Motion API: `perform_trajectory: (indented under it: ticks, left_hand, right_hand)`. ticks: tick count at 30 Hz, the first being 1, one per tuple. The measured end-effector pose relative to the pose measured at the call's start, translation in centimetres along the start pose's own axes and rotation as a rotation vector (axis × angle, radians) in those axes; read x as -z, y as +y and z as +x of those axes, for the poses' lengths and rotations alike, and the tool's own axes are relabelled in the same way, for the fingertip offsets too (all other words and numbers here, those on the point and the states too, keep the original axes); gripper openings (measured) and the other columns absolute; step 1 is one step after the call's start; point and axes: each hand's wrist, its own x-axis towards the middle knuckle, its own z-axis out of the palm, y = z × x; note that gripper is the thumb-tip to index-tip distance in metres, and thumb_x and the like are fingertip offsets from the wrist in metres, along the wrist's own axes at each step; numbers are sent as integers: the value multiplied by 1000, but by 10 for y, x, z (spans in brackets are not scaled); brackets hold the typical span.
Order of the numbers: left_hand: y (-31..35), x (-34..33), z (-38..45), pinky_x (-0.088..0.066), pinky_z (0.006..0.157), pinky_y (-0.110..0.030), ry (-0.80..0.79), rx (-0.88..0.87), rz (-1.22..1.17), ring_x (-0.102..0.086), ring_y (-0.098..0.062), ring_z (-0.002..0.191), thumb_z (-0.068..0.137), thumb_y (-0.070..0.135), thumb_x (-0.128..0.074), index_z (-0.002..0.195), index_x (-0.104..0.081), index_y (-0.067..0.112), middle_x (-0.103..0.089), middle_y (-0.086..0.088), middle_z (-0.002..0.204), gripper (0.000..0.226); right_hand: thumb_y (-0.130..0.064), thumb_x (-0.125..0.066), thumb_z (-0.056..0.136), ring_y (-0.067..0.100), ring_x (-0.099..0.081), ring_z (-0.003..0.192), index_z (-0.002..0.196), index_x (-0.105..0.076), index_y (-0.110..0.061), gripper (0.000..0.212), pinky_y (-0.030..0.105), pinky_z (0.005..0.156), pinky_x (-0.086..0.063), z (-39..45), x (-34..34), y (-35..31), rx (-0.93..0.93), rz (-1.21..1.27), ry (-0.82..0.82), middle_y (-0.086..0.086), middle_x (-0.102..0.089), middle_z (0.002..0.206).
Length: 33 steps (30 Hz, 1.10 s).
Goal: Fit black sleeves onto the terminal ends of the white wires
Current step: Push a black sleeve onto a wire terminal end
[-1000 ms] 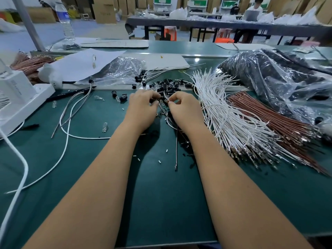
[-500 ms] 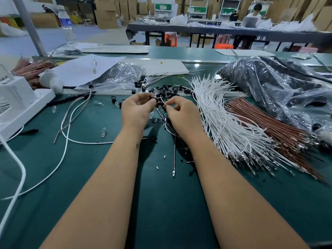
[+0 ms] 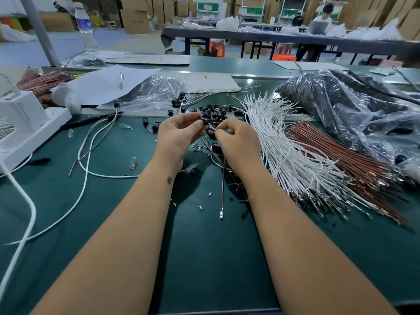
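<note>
My left hand pinches a small black sleeve between thumb and fingertips, raised above the green table. My right hand pinches the end of a thin wire close beside that sleeve; the wire hangs down toward me and ends in a metal terminal near the table. Just behind my hands lies a heap of loose black sleeves. A big fan of white wires with metal terminals spreads out to the right of my right hand.
Brown wires lie right of the white ones, beside a black-filled plastic bag. On the left are a white box, white cables, small glass bulbs, paper and a clear bag. A water bottle stands at the back.
Both hands have lifted a little off the table and turned, bringing the sleeve and the wire end up between the fingertips. The hanging wire has risen with them.
</note>
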Motion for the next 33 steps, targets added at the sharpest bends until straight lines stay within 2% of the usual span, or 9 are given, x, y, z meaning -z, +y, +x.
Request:
perform_trajectory:
  ticks: [4, 8, 12, 17, 22, 27, 33]
  left_hand:
    - [1, 1, -2, -55, 73, -19, -27, -10, 61, -68, -13, 76, 87, -6, -62, 91, -68, 10, -70, -5, 83, 17]
    - [3, 1, -1, -54, 70, -16, -26, 5, 106, -67, -10, 71, 87, -6, -62, 96, -67, 5, -68, -8, 83, 16]
    - [4, 0, -2, -55, 68, -16, -28, 31, 135, -67, -9, 67, 86, -7, -62, 95, -67, 5, -67, -9, 82, 15]
    - [4, 0, -2, -57, 73, -19, -32, 27, 130, -65, -15, 73, 86, -7, -62, 100, -64, 1, -66, -11, 86, 16]
    - [5, -1, -3, -57, 74, -21, -66, 56, 103, -67, -15, 73, 87, -6, -62, 94, -65, 5, -67, -10, 85, 13]
    - [4, -1, -2, -58, 79, -24, -78, 50, 83, -67, -17, 78, 86, -9, -61, 93, -64, 6, -66, -12, 89, 17]
    - [3, 2, -2, -56, 76, -22, -69, 11, 95, -66, -16, 80, 86, -11, -59, 93, -63, 7, -65, -11, 90, 20]
  right_hand:
    - [-20, -57, 81, 12, -46, 54, 68, -61, -26, 15, 28, 56, -39, 0, 0, 0, -4, 1, -2, -11, -49, 53]
    - [-16, -58, 82, 9, -47, 51, 66, -61, -28, 20, 27, 56, -42, 2, 2, 2, 0, 57, 40, -12, -51, 52]
    - [-17, -59, 85, 6, -54, 61, 75, -65, -27, 15, 24, 58, -40, 5, 2, 5, 17, 50, 69, -12, -60, 65]
    - [-21, -59, 91, 1, -52, 64, 80, -64, -25, 13, 21, 59, -39, 5, -2, 7, 82, 38, 35, -15, -57, 66]
    - [-22, -57, 95, 2, -51, 60, 80, -63, -24, 16, 22, 56, -38, 6, -2, 9, 61, 78, 57, -13, -58, 67]
    - [-22, -57, 92, 6, -51, 57, 78, -66, -18, 17, 26, 57, -38, 6, -2, 9, 42, 11, 27, -11, -56, 61]
    - [-22, -59, 90, 12, -51, 60, 86, -59, -27, 6, 28, 58, -42, 1, -1, 6, 100, 6, 0, -6, -53, 64]
